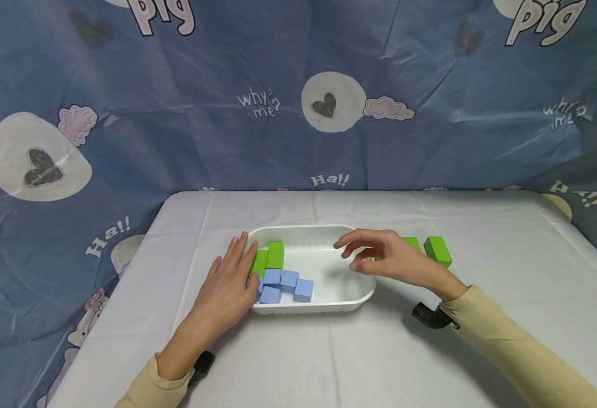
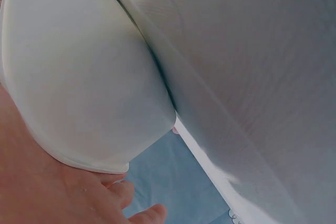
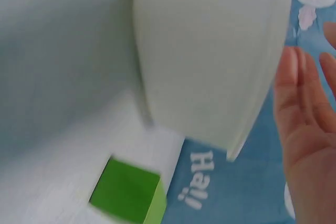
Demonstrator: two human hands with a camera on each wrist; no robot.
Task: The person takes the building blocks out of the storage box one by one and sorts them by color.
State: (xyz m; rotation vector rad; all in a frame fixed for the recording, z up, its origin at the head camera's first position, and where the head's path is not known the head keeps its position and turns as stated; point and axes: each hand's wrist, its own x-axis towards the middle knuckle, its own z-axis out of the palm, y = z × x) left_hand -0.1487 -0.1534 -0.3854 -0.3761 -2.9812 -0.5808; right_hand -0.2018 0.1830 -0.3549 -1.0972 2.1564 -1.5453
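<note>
A white tray (image 1: 329, 306) stands on the table, with two green blocks (image 1: 275, 255) and several light blue cubes (image 1: 289, 280) grouped at its left end. My left hand (image 1: 227, 289) rests on the tray's left rim with its fingers stretched out, hiding part of the blocks there. Over the right end of the tray hovers my right hand (image 1: 387, 258), fingers loosely bent and nothing between them. In the left wrist view the outer tray wall (image 2: 94, 77) lies against the hand (image 2: 68, 192). The right wrist view shows the right hand (image 3: 310, 129) beyond the tray wall (image 3: 210, 51).
Right of the tray, a green block (image 1: 438, 251) lies on the white-covered table (image 1: 329, 351). Another green block (image 1: 412, 242) is partly hidden behind my right hand. A blue printed cloth (image 1: 227, 147) hangs behind the table's far edge.
</note>
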